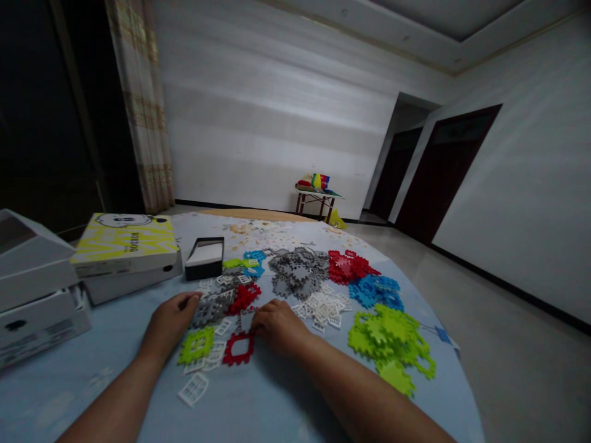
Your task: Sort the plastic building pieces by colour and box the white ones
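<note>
My left hand [172, 321] rests at the left edge of a mixed pile, its fingers curled together beside grey interlocking plastic pieces [211, 309]; whatever is in them is hidden. My right hand [281, 322] has its fingertips bent down and closed at the right edge of a grey toothed frame [246, 319]. Just in front of that frame lies a red square toothed frame [239, 349]. A lime-green toothed piece [196, 346] sits between my forearms, with white window-lattice pieces [215, 355] next to it. Red pieces [244, 298] lie beyond, between my hands.
Sorted piles of grey [299, 271], red [351, 267], blue [377, 290], lime-green [392, 338] and white pieces [324, 307] lie to the right. A black open box [204, 268], a yellow box [127, 244] and white boxes [37, 307] stand at left. The round table's edge [466, 381] curves at right.
</note>
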`<state>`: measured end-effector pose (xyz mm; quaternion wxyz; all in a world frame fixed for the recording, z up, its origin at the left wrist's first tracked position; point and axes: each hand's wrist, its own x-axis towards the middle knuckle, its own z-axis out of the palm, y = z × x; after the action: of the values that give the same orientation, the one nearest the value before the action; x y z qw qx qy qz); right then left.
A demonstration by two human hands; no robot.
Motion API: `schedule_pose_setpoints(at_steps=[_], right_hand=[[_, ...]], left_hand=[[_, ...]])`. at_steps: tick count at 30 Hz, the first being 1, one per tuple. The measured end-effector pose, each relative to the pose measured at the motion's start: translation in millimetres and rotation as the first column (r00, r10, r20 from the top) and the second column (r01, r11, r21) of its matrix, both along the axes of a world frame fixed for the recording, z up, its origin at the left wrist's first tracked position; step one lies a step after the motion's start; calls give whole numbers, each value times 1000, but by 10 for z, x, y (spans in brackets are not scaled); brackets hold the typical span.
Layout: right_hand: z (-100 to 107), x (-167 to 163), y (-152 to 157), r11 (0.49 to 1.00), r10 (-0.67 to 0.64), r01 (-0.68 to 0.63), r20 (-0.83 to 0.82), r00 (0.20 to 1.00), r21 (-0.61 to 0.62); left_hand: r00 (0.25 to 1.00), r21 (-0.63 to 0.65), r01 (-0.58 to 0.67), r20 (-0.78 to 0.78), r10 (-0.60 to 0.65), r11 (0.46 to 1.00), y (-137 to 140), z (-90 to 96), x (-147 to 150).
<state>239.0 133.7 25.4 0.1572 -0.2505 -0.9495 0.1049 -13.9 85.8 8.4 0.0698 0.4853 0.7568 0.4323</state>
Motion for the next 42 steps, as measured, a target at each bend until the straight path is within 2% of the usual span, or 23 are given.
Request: schedule_pose_setpoints(at_steps=[4,7,11,15,19,22,25,27,31,36,42], right_hand=[[109,114,-9,999,11,-17,-124,992,-45],[243,239,61,994,-44,23,-197,979,-106],[403,393,321,974,-213,190,-212,954,-125],[469,509,662,906,-419,413,-313,852,-89],[374,582,831,866,-466,498,-421,778,-37],[217,558,759,887,-440,459,-391,808,-49],[90,446,545,937,-349,338,-322,880,-91],[54,341,351,963,-262,234,-266,928,-134],[55,146,-41,980,-89,57,-166,982,-191],[32,38,-278,991,95,-100,-67,993,-85],[-35,49,-261,992,129,-129,-16,992,-9]], left_hand=[[1000,10,-7,8,7,1000,-2,8,9],[1000,11,-4,13,4,1000,-12,28,29],[1000,-7,1,14,-1,1000,-15,39,38],[1000,-2,15,8,-15,1000,-7,19,20],[1000,4,1,10,-1,1000,-12,17,22],[1000,12,7,17,-8,1000,-19,25,32],[1000,5,12,13,-12,1000,-18,21,36],[1000,4,2,9,-2,1000,-16,13,35],[1000,4,-3,1,3,1000,-16,7,33],[1000,-9,2,-18,-2,1000,-7,-2,16],[999,-32,-11,-52,9,999,10,-13,-17]])
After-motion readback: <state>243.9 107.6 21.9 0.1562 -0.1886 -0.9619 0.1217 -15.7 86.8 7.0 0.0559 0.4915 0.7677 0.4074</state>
